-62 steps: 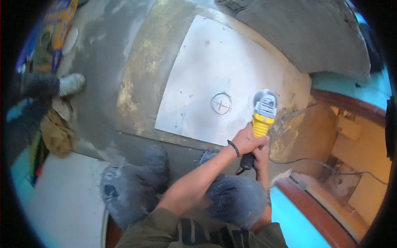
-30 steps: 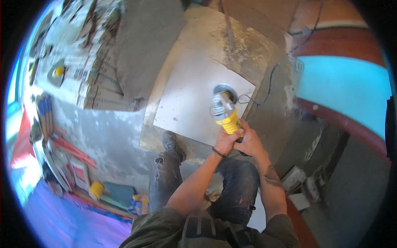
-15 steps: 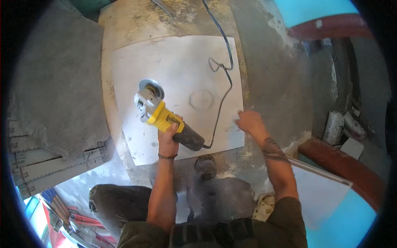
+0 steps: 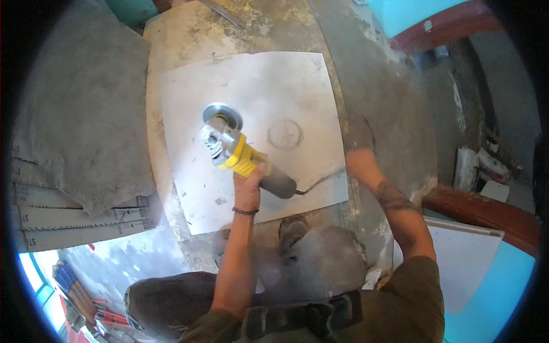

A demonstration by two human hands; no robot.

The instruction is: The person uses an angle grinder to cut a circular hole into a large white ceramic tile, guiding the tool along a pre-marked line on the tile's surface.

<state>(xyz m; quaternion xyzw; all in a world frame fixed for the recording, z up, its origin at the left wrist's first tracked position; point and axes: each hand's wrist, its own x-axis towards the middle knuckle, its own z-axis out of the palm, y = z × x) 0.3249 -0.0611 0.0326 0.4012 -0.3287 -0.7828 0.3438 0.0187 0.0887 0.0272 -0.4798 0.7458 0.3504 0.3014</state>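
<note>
My left hand (image 4: 249, 186) is closed round the body of a yellow, black and silver angle grinder (image 4: 243, 157), held over a white square tile (image 4: 206, 91) with its metal disc (image 4: 222, 115) upward. A circle with a cross (image 4: 285, 134) is marked right of the disc. The black power cord (image 4: 320, 182) runs from the grinder's tail toward my right hand (image 4: 360, 154), which is closed on it just beyond the tile's right edge; the fingers there are blurred. The tile lies on a larger, stained beige board (image 4: 246, 34). My knees show below.
Grey cement-covered material (image 4: 80, 108) lies on stacked printed boxes (image 4: 80, 220) at the left. A bar (image 4: 223, 12) rests at the top. At the right are red-brown wooden edging (image 4: 474, 211), a white panel (image 4: 440, 263), turquoise surfaces and white bundles (image 4: 466, 168). Long tools (image 4: 77, 288) show lower left.
The grinder went from both hands to my left hand alone and turned disc-up. Since half a second ago my right hand rose slightly and pulled the cord rightward off the tile's upper part.
</note>
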